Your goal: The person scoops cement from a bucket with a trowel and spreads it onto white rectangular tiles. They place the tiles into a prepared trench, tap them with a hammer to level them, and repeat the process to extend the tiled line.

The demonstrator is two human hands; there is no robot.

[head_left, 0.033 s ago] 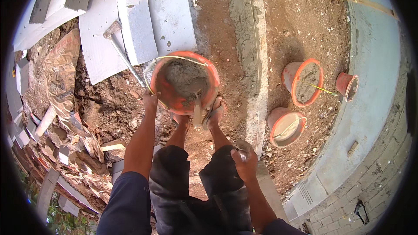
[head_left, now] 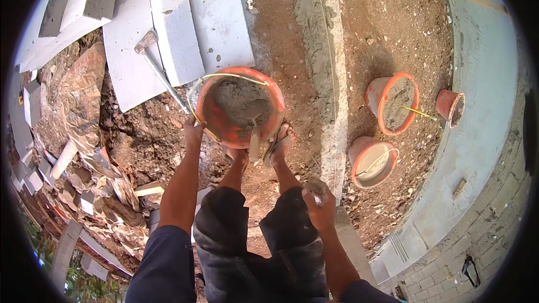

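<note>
An orange bucket [head_left: 275, 92] of wet grey mortar [head_left: 233, 92] stands in front of my feet. My left hand [head_left: 193, 131] is closed on its near-left rim, beside the pale wire handle. A trowel [head_left: 254, 145] rests in the bucket, its blade in the mortar and its handle over the near rim. My right hand [head_left: 321, 210] is held by my right knee, fingers curled round a greyish, mortar-coloured thing [head_left: 319, 186] that I cannot make out. Just left of the bucket a hammer [head_left: 163, 76] leans against pale blocks, its handle end close to my left hand.
Large pale blocks [head_left: 219, 17] lie at the far left. A mortar strip [head_left: 314, 45] with a string line runs ahead, right of the bucket. Three more buckets stand on the right: one of mortar [head_left: 373, 94], one with pale liquid [head_left: 359, 148], one small [head_left: 443, 102]. Rubble and a torn sack [head_left: 84, 95] lie left.
</note>
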